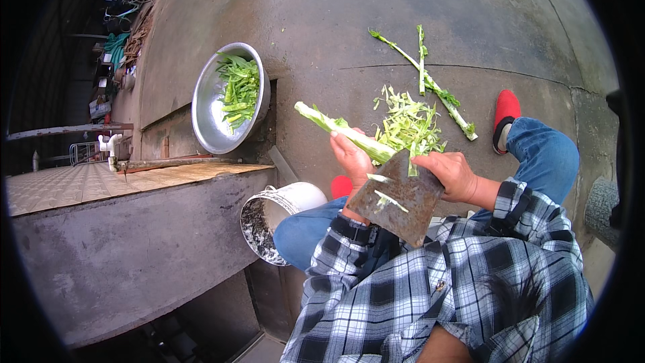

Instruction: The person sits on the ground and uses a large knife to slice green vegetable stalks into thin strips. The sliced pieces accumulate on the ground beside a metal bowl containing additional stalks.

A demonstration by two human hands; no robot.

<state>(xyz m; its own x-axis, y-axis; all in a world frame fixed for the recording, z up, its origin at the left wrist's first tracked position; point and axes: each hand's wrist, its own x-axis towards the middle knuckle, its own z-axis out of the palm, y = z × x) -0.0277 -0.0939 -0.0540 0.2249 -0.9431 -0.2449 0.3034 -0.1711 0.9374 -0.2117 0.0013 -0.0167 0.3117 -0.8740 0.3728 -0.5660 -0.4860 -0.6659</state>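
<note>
My left hand [351,158] is closed around a thick pale-green vegetable stalk [329,122], which looks like celtuce. Its far end points up and left, and its near end lies by the cleaver's upper edge. In my right hand [454,175] is a cleaver [396,214] with a broad, stained blade; its handle is hidden in the grip. Slivers of pale peel cling to the blade, and a green strip hangs by my right fingers. The blade partly covers my left wrist. Beyond both hands, a heap of green peelings [408,121] lies on the concrete ground.
Two leafy-tipped stalks [422,60] [451,104] lie crossed at the far right. At the left, a metal basin [203,115] holds cut green pieces. A stained white bucket [302,196] is tipped beside my left knee, near a concrete ledge [134,249]. My red shoe [505,109] is at right.
</note>
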